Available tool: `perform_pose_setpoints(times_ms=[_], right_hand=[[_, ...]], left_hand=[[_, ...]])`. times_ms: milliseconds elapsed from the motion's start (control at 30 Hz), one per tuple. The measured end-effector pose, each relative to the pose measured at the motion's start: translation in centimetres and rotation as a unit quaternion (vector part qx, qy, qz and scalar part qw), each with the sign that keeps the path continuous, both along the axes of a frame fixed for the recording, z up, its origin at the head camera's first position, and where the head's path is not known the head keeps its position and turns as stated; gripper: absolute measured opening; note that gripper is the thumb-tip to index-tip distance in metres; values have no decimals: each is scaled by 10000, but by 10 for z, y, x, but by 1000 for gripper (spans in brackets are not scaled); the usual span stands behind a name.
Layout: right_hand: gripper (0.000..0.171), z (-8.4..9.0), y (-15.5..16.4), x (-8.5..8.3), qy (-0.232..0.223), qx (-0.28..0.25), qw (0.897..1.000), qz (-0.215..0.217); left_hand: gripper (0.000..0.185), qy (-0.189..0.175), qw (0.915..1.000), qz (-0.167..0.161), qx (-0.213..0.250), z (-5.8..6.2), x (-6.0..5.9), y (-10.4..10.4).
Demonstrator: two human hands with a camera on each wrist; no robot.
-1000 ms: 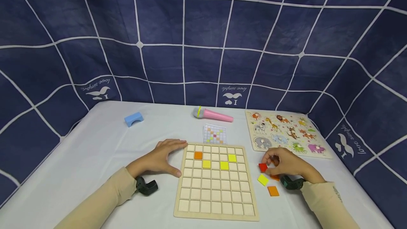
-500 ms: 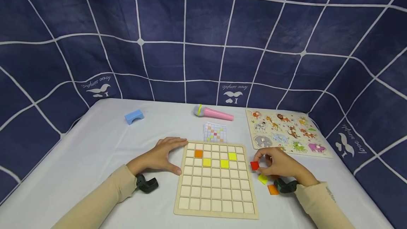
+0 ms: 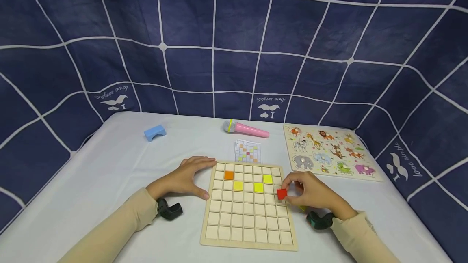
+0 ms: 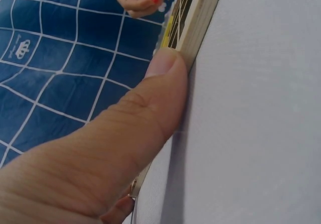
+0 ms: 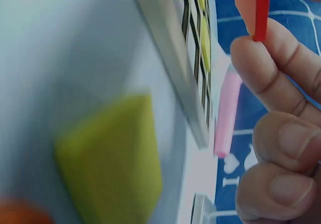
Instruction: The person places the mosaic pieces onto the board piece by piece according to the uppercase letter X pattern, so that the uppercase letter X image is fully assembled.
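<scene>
Between thumb and fingertips of my right hand point(image 3: 310, 190) a red square tile point(image 3: 282, 194) is pinched, held above the right side of a wooden grid board point(image 3: 248, 246). My left hand point(image 3: 180, 180) rests against the board's left edge, thumb and fingers spread apart; the left wrist view shows its thumb point(image 4: 160, 91) on the rim. One orange tile point(image 3: 228, 175) and three yellow tiles, one of them point(image 3: 268, 179) near the upper right, sit in the board's cells. A loose yellow tile point(image 5: 115, 158) lies beside the board, mostly hidden by the right hand in the head view.
Behind the board lies a pattern card point(image 3: 248, 151) with coloured squares. A pink toy microphone point(image 3: 248, 129) is farther back, an animal puzzle board point(image 3: 330, 151) at right, a blue arch block point(image 3: 155, 133) at left. A blurred orange piece point(image 5: 22, 213) shows low in the right wrist view.
My right hand has picked up the red tile from the loose pieces and carried it leftward over the board's right edge. The left hand has stayed at the board's left edge.
</scene>
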State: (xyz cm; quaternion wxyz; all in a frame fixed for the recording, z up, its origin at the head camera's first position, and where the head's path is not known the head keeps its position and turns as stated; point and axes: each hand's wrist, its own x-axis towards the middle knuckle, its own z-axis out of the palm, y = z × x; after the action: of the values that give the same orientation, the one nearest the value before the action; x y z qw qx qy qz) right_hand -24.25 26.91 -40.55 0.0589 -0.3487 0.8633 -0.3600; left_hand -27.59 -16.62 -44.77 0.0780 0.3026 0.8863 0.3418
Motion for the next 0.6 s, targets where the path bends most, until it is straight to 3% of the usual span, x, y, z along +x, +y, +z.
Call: perform_pose_setpoints(times_ms=[267,600], right_hand=[[19,-1,-18,5,4,-163,9999,-42],[20,1,-39,7,-2,84,9997,-240]], left_hand=[[108,1,10000,-8,32,0,0,0],[108,8,10000,-13,33,0,0,0]])
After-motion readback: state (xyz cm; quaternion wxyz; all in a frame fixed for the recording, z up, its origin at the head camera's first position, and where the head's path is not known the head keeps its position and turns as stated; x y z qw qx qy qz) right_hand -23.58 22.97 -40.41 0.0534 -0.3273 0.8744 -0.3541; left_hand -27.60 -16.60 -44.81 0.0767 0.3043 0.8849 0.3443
